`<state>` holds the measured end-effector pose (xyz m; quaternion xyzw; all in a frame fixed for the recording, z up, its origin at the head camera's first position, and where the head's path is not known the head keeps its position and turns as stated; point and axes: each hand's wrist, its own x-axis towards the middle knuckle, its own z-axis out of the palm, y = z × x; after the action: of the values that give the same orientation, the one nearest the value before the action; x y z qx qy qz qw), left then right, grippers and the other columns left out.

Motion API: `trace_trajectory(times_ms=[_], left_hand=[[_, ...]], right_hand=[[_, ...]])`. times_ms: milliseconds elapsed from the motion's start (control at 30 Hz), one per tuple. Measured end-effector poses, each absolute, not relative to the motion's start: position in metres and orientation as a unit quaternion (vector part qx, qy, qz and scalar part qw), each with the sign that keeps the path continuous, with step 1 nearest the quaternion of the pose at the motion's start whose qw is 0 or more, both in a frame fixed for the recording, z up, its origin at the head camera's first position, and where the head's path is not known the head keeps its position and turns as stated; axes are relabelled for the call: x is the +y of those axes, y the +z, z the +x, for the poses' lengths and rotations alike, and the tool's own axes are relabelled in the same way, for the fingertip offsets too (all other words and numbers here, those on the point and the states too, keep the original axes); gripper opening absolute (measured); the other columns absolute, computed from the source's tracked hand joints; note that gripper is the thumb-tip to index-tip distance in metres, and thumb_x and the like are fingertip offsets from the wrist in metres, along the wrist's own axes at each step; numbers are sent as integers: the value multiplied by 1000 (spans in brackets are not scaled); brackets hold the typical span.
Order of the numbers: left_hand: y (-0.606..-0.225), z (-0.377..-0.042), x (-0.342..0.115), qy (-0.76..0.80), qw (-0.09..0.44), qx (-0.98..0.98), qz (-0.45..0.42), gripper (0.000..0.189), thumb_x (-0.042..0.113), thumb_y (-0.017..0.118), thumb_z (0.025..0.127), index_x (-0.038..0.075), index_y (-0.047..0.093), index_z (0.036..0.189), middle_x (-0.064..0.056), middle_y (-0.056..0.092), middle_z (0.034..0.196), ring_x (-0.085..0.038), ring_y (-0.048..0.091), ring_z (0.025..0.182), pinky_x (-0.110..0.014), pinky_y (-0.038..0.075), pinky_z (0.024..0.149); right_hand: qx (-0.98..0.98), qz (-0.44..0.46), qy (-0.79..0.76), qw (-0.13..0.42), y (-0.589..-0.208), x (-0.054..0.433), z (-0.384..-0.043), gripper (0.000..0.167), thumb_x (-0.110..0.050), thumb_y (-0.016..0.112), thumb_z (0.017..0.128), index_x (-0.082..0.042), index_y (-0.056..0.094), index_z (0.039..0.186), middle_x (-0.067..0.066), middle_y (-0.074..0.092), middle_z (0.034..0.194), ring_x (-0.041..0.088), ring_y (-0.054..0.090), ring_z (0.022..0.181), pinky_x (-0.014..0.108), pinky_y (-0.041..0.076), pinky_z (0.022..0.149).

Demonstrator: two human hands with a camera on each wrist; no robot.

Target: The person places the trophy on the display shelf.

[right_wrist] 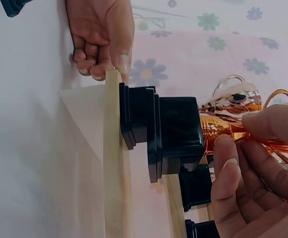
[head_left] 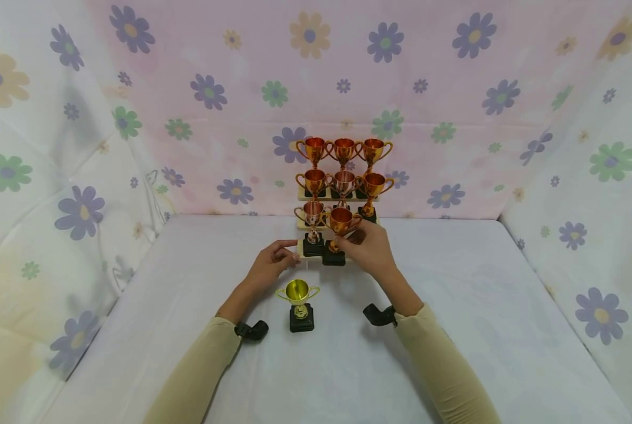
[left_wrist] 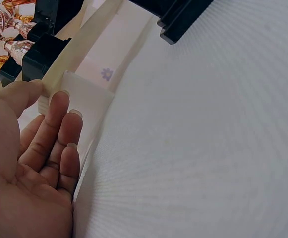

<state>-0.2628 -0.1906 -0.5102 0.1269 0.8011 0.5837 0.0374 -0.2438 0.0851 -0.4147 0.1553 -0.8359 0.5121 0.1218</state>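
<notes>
In the head view my right hand pinches the stem of an orange-copper trophy cup with a black base. The right wrist view shows its base over the lowest wooden shelf, with a gap between them. My left hand grips the left end of that shelf, thumb on top and fingers curled below. Beside the held cup, a rose-copper trophy stands at the left of the same shelf. A yellow-gold trophy stands upright on the table in front, between my forearms.
Behind the lowest shelf rise two more stepped shelves with copper and orange trophies in rows. A white cloth covers the table. Flowered cloth hangs at the back and sides. Black wrist camera mounts stick out from both wrists.
</notes>
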Motion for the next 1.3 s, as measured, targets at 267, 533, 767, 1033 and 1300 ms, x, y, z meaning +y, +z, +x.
trace_trajectory(times_ms=[267,533,767,1033,1300], left_hand=[[-510,-264,-190,586,47,799,128,47,20,65,108,8,54,152,-16,77,114,-31,70,106,-29,53,91],[-510,-264,-191,589,39,796,135,43,21,66,107,12,58,148,-12,77,110,-28,71,102,-29,54,91],[-510,-264,-190,582,39,803,124,42,23,66,107,14,58,148,-8,78,109,-22,71,99,-29,53,90],[-511,-263,-191,579,38,804,127,45,23,65,108,9,57,149,-14,77,112,-28,70,102,-28,52,89],[-509,-265,-191,581,54,802,129,46,13,62,108,0,53,151,-22,76,113,-39,70,105,-37,55,93]], right_hand=[[-831,153,521,125,-413,92,-248,28,-12,84,89,0,76,113,15,78,96,23,72,76,27,56,65],[-830,144,523,130,-417,99,-252,32,-13,84,90,2,75,117,15,77,98,23,68,76,25,55,66],[-832,135,522,127,-419,100,-255,26,-12,82,92,2,76,113,16,77,100,25,69,78,24,54,67],[-843,120,508,134,-423,98,-259,23,-12,81,92,2,76,109,16,77,101,25,70,80,25,54,67],[-845,117,503,138,-429,97,-261,21,-13,80,93,2,75,107,15,77,102,23,68,78,24,52,63]])
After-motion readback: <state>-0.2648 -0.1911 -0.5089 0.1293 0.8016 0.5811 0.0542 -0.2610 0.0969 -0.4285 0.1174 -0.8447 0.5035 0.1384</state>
